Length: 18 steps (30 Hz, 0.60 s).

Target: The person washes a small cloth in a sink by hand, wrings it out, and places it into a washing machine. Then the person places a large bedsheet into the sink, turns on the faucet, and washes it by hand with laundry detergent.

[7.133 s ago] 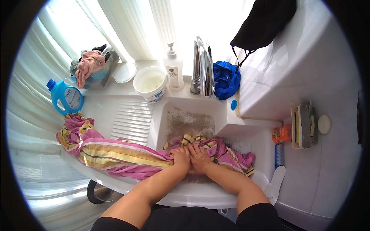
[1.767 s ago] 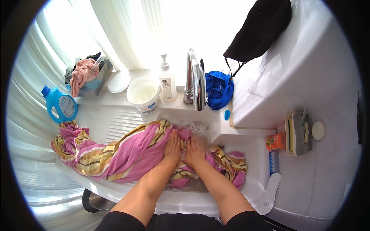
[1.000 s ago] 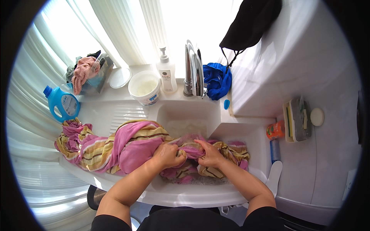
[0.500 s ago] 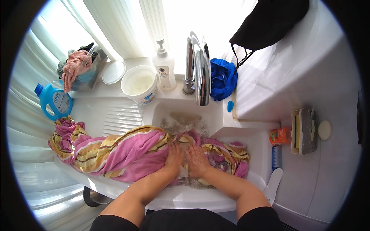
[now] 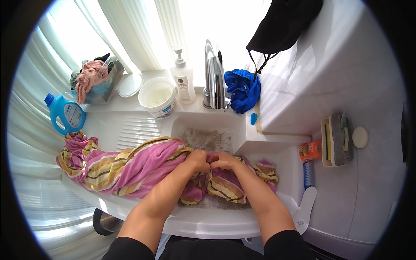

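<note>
A long pink-and-yellow striped cloth (image 5: 138, 167), wet and bunched, lies across the white sink (image 5: 199, 227) from the left end to the basin's right side. My left hand (image 5: 198, 160) is closed on a fold of it over the basin. Close beside it, my right hand (image 5: 223, 160) grips the same cloth with bent fingers. The two hands almost meet, knuckles up. Below them, part of the cloth hangs into murky, sudsy water (image 5: 208, 139). Its submerged part is hidden.
Behind the basin stand a chrome faucet (image 5: 212, 78), a pump bottle (image 5: 183, 82) and a white tub (image 5: 157, 97). A blue detergent bottle (image 5: 67, 115) is at left, near a clothes-filled bin (image 5: 97, 82). Blue cloth (image 5: 242, 91) lies right of the faucet; a brush (image 5: 308, 174) rests at right.
My hands have gone from spread and pressed down in the water to closed on the cloth, slightly higher. The cloth between them is lifted and bunched. The view has shifted slightly.
</note>
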Each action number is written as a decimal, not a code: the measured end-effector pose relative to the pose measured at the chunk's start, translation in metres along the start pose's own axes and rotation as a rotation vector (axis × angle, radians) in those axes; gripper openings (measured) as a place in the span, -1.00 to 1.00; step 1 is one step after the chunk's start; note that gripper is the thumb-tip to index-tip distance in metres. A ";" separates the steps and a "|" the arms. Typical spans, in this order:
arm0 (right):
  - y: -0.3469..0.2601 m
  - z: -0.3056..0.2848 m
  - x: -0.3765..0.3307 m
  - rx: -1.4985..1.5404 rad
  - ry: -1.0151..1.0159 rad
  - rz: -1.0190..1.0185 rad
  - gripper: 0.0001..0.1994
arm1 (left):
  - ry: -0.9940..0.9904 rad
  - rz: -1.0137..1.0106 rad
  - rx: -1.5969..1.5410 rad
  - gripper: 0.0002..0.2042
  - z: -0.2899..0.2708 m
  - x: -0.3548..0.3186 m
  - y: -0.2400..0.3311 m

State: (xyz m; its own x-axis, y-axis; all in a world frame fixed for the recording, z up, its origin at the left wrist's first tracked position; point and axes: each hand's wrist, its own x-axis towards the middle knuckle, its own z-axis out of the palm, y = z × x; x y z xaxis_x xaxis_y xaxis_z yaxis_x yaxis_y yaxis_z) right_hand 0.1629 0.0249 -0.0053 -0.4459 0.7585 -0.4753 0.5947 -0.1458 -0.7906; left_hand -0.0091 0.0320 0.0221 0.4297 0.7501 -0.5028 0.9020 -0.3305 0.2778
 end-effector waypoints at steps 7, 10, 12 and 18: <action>-0.019 0.037 -0.016 -0.597 0.294 0.183 -0.25 | -0.397 -0.240 0.441 -0.04 -0.032 -0.037 0.019; -0.026 0.030 -0.047 -0.510 0.069 0.201 -0.32 | -0.401 -0.047 0.448 -0.20 -0.018 -0.075 0.018; -0.019 0.031 -0.065 -0.472 0.065 0.216 -0.37 | -0.346 0.053 0.443 -0.32 -0.017 -0.103 0.022; -0.047 -0.005 -0.150 -0.199 0.348 0.000 -0.65 | 0.438 0.272 0.440 -0.57 -0.060 -0.170 0.004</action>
State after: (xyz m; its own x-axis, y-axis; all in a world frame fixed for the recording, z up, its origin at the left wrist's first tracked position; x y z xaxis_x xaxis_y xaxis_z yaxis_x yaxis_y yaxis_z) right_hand 0.2054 -0.0785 0.1053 -0.2126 0.9333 -0.2894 0.7280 -0.0463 -0.6841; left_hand -0.0808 -0.0624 0.1579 0.6705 0.7397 -0.0579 0.7374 -0.6729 -0.0588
